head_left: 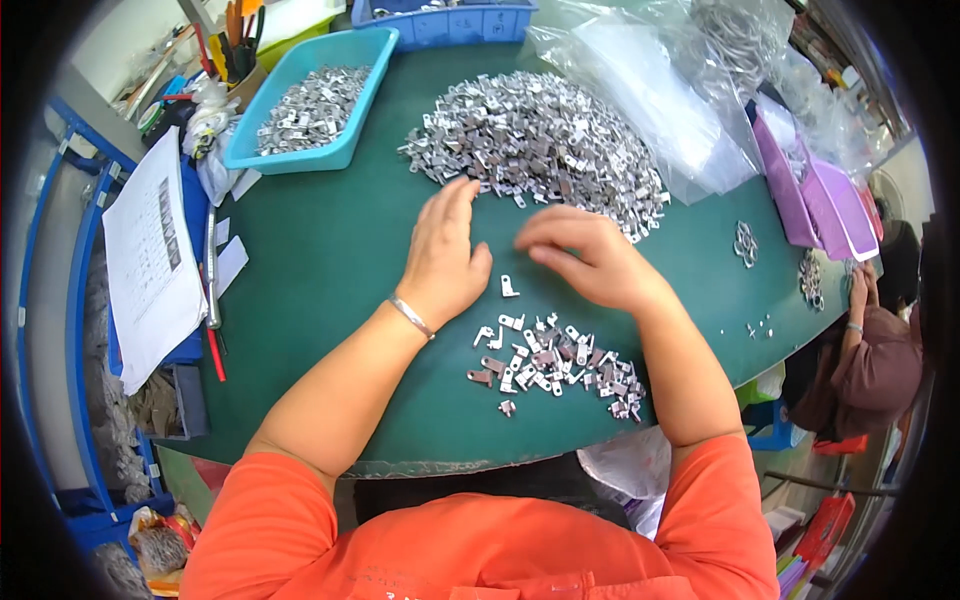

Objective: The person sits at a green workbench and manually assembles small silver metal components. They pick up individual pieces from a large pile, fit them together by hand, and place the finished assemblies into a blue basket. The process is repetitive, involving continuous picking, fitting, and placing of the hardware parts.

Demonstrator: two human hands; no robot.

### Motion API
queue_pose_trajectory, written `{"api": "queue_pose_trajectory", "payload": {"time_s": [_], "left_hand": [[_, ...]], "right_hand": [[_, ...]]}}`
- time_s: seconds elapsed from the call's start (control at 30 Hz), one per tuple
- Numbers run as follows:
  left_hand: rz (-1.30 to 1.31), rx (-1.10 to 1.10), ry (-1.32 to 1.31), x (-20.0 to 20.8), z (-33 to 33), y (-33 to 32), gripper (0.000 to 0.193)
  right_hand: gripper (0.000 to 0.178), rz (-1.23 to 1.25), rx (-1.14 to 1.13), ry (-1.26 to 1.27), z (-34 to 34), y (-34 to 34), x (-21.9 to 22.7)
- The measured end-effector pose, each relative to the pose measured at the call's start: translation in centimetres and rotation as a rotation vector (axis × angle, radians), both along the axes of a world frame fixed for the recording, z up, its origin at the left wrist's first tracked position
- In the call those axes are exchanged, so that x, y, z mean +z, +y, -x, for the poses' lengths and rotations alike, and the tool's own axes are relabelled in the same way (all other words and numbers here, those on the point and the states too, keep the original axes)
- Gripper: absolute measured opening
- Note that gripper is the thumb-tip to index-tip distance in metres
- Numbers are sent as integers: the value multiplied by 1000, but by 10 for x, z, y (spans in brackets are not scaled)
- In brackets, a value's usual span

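A small silver piece (507, 287) lies near both hands on the green tabletop (330, 225), long side pointing away from the person. The left hand (445, 255) is open. The right hand (597, 262) has bent fingers, too blurry to tell if they grip. A light blue tray (310, 161) holds metal bits (320, 105).

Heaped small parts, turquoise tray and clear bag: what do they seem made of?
Heaped parts: probably metal, silvery with bright glints. Turquoise tray: likely moulded plastic, evenly coloured with smooth walls. Clear bag: apparently thin, glossy plastic film, see-through and creased.
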State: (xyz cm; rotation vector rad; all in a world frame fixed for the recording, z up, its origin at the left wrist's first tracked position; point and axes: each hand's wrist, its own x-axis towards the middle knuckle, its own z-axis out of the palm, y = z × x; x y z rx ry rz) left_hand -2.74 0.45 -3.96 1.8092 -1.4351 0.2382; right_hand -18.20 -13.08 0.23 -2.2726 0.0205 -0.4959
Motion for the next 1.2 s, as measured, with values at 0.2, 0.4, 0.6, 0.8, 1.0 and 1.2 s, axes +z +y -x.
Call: {"api": "queue_pose_trajectory", "payload": {"time_s": [0.2,0.4,0.6,0.8,1.0,1.2], "left_hand": [[-196,-62,226,-3,-10,2,63],[-161,-66,202,8,-4,3,45],[-110,-84,276,-2,-8,2,13],[-133,-182,170,0,-2,2,17],[-177,-223,717,16,3,4,20],[-93,-411,1149,5,-2,1,25]], "right_hand": [[44,573,-79,-70,-53,2,-18],[38,241,-182,18,-26,4,-16],[23,142,-310,13,-6,2,-11],[9,298,-291,48,-14,9,-19],[13,316,-320,63,-11,11,-16],[16,295,-305,97,-10,5,-16]]}}
